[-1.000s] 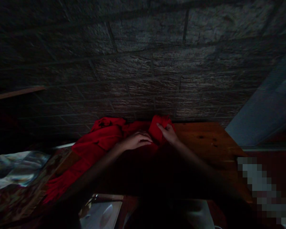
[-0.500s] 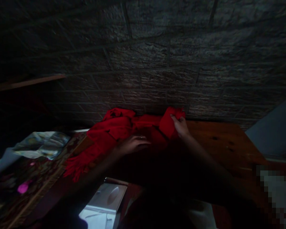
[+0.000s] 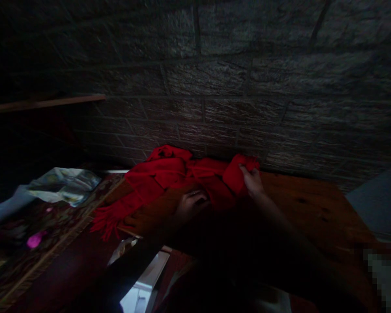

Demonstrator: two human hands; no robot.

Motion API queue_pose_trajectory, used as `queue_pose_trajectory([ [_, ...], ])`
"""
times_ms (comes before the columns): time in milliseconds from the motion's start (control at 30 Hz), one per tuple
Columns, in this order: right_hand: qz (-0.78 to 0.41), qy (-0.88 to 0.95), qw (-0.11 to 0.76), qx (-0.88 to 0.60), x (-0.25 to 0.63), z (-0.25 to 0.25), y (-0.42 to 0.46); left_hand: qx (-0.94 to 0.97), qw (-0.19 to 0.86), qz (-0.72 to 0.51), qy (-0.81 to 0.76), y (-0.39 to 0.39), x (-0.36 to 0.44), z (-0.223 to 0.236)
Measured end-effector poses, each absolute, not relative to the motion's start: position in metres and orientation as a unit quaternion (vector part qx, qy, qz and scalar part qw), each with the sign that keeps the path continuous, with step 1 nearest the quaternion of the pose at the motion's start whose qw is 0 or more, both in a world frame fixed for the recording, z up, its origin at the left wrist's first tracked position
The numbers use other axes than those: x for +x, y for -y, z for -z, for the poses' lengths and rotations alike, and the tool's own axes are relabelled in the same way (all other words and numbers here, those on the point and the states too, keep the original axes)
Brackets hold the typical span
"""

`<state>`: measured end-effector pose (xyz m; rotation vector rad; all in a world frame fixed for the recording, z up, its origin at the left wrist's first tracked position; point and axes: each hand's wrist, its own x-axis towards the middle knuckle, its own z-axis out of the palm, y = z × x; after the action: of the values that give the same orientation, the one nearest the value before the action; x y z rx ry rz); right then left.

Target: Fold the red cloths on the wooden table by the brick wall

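A red scarf (image 3: 156, 173) with a fringed end lies loosely bunched along the back of a wooden table (image 3: 299, 200), against the wall. At its right end, my right hand (image 3: 253, 180) is closed on a folded-over part of the scarf, thumb on top. My left hand (image 3: 192, 203), a ring on one finger, is beside the scarf's shaded front edge. Its fingers are half curled, with a dark gap between them and the thumb. Whether its fingertips touch the cloth is hard to see in the dim light. My forearms are mostly in shadow.
A stone-block wall (image 3: 215, 87) rises right behind the table. On the left are a wooden shelf edge (image 3: 68, 101), a crumpled patterned cloth or bag (image 3: 65, 184) and a small pink object (image 3: 34, 240). A white box (image 3: 154, 267) sits low in front.
My left hand's fingers have gone from stretched out to half curled, and the hand has dropped slightly. My right hand keeps its hold on the scarf. The view has shifted a little.
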<state>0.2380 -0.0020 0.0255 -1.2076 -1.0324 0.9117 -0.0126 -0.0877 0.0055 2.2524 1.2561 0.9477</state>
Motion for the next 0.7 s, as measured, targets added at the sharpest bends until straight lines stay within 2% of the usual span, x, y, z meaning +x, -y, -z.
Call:
queue_pose_trajectory([
  [233,-0.408,0.440,0.608,-0.519,0.236,-0.026,0.005,0.746,0.246,-0.396,-0.476,0.093,0.004,-0.015],
  [400,-0.423,0.417,0.617,-0.516,0.237,-0.026,0.005,0.572,0.468,-0.459,-0.493,0.087,0.004,-0.018],
  [500,-0.427,0.410,0.619,-0.516,0.237,-0.028,0.006,0.507,0.560,-0.414,-0.507,0.088,0.002,-0.026],
  [700,-0.425,0.419,0.620,-0.509,0.237,-0.030,0.005,0.471,0.660,-0.331,-0.483,0.097,0.005,-0.051],
])
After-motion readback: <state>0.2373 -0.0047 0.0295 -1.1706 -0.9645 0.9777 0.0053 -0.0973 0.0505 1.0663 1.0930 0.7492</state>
